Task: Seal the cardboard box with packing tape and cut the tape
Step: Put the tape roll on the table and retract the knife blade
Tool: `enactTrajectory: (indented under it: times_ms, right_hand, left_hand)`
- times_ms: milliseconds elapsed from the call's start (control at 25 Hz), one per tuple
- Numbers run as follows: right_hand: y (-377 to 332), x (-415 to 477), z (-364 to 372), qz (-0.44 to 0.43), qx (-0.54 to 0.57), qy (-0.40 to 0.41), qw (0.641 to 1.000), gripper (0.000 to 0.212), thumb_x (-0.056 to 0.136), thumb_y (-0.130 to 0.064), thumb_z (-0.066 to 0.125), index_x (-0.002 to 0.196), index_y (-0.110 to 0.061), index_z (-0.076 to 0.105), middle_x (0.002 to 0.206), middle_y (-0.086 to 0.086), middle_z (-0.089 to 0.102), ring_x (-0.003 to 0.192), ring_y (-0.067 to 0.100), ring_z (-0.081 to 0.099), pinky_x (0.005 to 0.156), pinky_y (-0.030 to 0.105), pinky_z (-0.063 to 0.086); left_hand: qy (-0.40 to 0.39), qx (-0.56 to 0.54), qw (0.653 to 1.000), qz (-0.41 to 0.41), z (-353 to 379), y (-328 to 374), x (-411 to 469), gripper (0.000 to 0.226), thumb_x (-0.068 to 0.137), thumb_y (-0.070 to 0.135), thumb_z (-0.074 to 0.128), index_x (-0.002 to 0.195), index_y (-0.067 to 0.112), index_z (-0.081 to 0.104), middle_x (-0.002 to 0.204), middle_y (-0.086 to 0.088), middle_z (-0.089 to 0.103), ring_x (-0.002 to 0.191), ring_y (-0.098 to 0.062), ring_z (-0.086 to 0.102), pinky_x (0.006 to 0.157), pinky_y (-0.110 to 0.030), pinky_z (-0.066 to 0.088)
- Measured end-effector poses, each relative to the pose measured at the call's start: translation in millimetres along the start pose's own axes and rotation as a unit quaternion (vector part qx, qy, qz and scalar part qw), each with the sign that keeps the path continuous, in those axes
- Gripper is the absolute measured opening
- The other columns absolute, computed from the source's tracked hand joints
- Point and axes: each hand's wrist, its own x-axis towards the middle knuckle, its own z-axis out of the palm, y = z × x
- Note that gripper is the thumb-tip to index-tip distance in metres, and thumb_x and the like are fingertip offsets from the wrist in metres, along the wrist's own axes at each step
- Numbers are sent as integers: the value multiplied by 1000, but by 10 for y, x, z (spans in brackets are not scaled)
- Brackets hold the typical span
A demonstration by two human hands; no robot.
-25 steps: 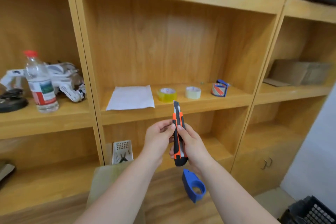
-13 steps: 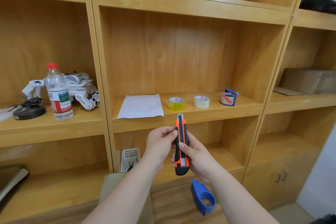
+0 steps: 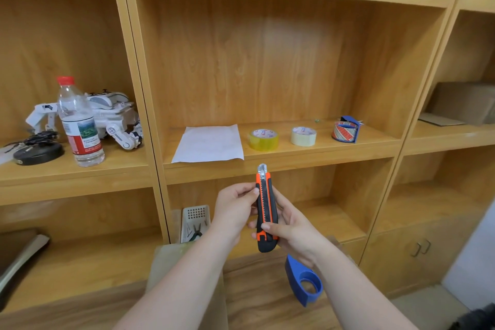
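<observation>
An orange and black utility knife (image 3: 265,209) stands upright in front of me, metal tip up. My right hand (image 3: 293,230) grips its lower body, thumb on the slider. My left hand (image 3: 234,209) pinches its upper left side. A blue tape dispenser (image 3: 304,280) lies on the low shelf under my right wrist. A cardboard box (image 3: 184,273) sits below my left forearm, mostly hidden. On the middle shelf lie a yellow tape roll (image 3: 263,139), a pale tape roll (image 3: 303,136) and a red-patterned tape roll in a blue holder (image 3: 346,130).
A white paper sheet (image 3: 209,144) lies left of the tape rolls. The left bay holds a water bottle (image 3: 79,123), a white toy robot (image 3: 115,118) and a black disc (image 3: 37,151). A white basket with pliers (image 3: 195,222) stands on the lower shelf. Flat cardboard (image 3: 463,104) fills the right bay.
The view has shifted so the shelves sit lower and further right in frame. My hands keep the same hold on the knife; the right thumb has slid lower along it.
</observation>
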Motion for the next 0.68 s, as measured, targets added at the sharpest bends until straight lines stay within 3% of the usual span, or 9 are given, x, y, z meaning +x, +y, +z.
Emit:
enactTrajectory:
  times_ms: [80, 160, 240, 360, 560, 680]
  right_hand:
    - [122, -22, -123, 30, 19, 29, 999, 72, 81, 7, 66, 140, -26, 40, 124, 17, 58, 101, 40, 61, 89, 50, 51]
    - [280, -69, -247, 86, 7, 78, 993, 54, 82, -2, 69, 131, -12, 48, 116, 17, 62, 100, 42, 65, 86, 51, 55]
    - [482, -128, -402, 138, -17, 126, 982, 39, 83, -10, 71, 117, -2, 53, 104, 20, 66, 87, 38, 69, 79, 47, 59]
    - [808, -206, -641, 163, -42, 189, 968, 23, 85, -11, 68, 103, -1, 58, 89, 21, 71, 68, 30, 69, 66, 38, 61]
    - [1410, -329, -1059, 212, -54, 240, 946, 19, 89, -6, 62, 104, 4, 56, 80, 18, 69, 56, 24, 65, 57, 33, 58]
    - [1799, -407, -1252, 254, -58, 259, 930, 21, 89, -7, 61, 106, 4, 56, 80, 15, 68, 55, 23, 66, 56, 34, 58]
  left_hand:
    - [9, -14, 1000, -9, 35, -94, 88, 21, 93, 7, 57, 91, 15, 76, 88, -4, 76, 82, -18, 71, 77, -36, 59]
    - [22, -26, 999, -32, 84, -227, 193, 20, 93, 7, 56, 92, 13, 75, 93, -6, 76, 87, -18, 71, 75, -34, 57]
    - [35, -37, 996, -73, 170, -420, 309, 19, 93, 7, 56, 90, 15, 74, 94, -7, 75, 89, -19, 69, 74, -33, 56]
    - [45, -42, 988, -143, 332, -804, 445, 21, 94, 8, 56, 85, 19, 71, 97, -6, 74, 93, -20, 68, 76, -31, 56]
    - [88, -50, 965, -242, 626, -1643, 554, 15, 96, 16, 55, 108, 18, 64, 94, -4, 70, 79, -18, 67, 69, -33, 58]
    - [119, 1, 952, -283, 768, -2246, 548, 16, 92, 22, 60, 106, 18, 65, 101, -8, 73, 89, -24, 69, 87, -44, 56]
